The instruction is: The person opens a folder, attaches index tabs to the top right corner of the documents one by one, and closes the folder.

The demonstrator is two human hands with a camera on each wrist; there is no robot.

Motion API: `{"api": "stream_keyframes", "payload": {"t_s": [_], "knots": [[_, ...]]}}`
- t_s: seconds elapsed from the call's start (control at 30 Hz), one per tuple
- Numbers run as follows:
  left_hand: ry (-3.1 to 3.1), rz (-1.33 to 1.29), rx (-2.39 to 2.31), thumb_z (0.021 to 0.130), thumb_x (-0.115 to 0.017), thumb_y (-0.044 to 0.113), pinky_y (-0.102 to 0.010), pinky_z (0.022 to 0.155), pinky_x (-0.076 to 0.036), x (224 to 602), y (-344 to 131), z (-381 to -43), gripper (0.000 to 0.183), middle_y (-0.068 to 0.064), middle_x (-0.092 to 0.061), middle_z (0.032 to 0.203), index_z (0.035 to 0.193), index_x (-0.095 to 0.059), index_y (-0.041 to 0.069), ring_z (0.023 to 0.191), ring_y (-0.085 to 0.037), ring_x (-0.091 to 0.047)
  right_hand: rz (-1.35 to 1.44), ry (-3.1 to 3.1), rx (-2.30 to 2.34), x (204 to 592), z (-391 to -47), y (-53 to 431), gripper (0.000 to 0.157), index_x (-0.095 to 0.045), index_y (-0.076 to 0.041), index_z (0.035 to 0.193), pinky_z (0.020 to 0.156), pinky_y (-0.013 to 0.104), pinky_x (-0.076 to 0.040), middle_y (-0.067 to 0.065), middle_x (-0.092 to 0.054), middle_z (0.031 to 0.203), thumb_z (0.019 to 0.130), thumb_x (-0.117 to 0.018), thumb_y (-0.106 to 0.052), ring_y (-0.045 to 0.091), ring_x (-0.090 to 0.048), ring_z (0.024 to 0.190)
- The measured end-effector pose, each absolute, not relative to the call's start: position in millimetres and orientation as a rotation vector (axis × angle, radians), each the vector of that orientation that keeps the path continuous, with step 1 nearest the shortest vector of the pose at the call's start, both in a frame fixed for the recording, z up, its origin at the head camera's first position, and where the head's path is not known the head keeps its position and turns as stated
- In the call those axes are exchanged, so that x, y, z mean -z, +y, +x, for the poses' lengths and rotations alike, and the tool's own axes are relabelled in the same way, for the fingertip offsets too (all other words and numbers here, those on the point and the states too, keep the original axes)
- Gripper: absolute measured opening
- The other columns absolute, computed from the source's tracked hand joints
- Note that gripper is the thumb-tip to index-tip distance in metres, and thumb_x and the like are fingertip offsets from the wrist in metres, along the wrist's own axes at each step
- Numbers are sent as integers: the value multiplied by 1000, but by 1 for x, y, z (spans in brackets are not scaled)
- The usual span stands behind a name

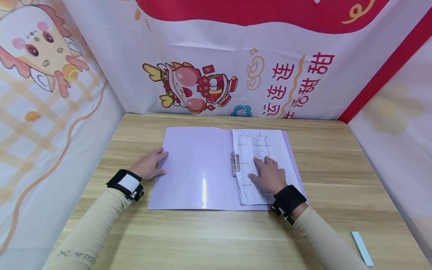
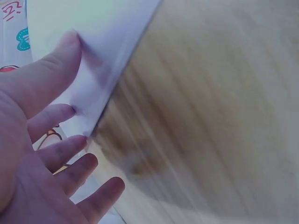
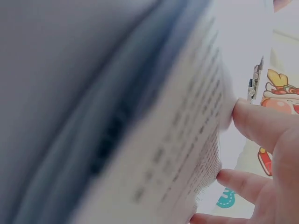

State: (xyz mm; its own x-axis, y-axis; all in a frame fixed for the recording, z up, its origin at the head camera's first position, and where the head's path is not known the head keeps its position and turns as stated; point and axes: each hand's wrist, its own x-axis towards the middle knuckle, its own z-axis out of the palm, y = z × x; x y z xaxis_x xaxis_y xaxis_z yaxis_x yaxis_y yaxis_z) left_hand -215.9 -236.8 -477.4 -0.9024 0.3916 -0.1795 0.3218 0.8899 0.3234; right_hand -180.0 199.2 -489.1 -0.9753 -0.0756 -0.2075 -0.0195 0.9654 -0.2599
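A light purple folder (image 1: 199,165) lies spread flat on the wooden table. Printed sheets (image 1: 280,150) are stacked on its right half, beside a metal clip (image 1: 235,164) near the spine. My left hand (image 1: 150,164) rests at the folder's left edge, thumb and fingertips on the cover; the left wrist view shows its fingers (image 2: 77,172) spread and relaxed. On the top sheet lies my right hand (image 1: 270,175), its fingers extended. In the right wrist view, thumb and fingertips of the right hand (image 3: 266,158) touch the printed page, with the clip beyond.
A pale green strip (image 1: 362,248) lies at the table's front right. Behind the wooden table (image 1: 209,240) hangs a printed cloth (image 1: 199,37) with cartoon figures, and more cloth covers both sides.
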Motion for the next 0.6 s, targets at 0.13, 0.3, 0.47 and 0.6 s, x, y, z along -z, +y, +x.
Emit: {"api": "stream_keyframes", "payload": {"t_s": [0.13, 0.3, 0.47, 0.6], "knots": [[2853, 584, -387, 89, -80, 16, -61, 116, -28, 470, -230, -216, 69, -37, -34, 153, 145, -48, -9, 142, -53, -32, -68, 2912, 377, 483, -180, 197, 77, -43, -13, 155, 101, 77, -35, 30, -33, 157, 94, -70, -49, 51, -29, 144], [2886, 638, -387, 90, -78, 15, -59, 116, -29, 463, -222, -218, 66, -35, -37, 153, 145, -49, -7, 142, -51, -34, -63, 2926, 378, 475, -179, 195, 75, -47, -11, 153, 102, 78, -31, 30, -33, 156, 93, -71, -48, 50, -29, 144], [2936, 691, -341, 87, -81, 13, -60, 113, -34, 453, -213, -222, 61, -30, -49, 146, 140, -56, -4, 137, -47, -43, -73, 2936, 408, 470, -178, 195, 72, -50, -10, 151, 102, 77, -32, 30, -37, 153, 93, -71, -48, 48, -31, 142], [2952, 708, -196, 82, -85, 10, -55, 110, -40, 449, -201, -227, 57, -24, -60, 136, 134, -64, 0, 128, -42, -53, -86, 2941, 427, 465, -176, 194, 71, -52, -10, 149, 103, 75, -32, 29, -39, 152, 92, -71, -49, 48, -32, 141]]}}
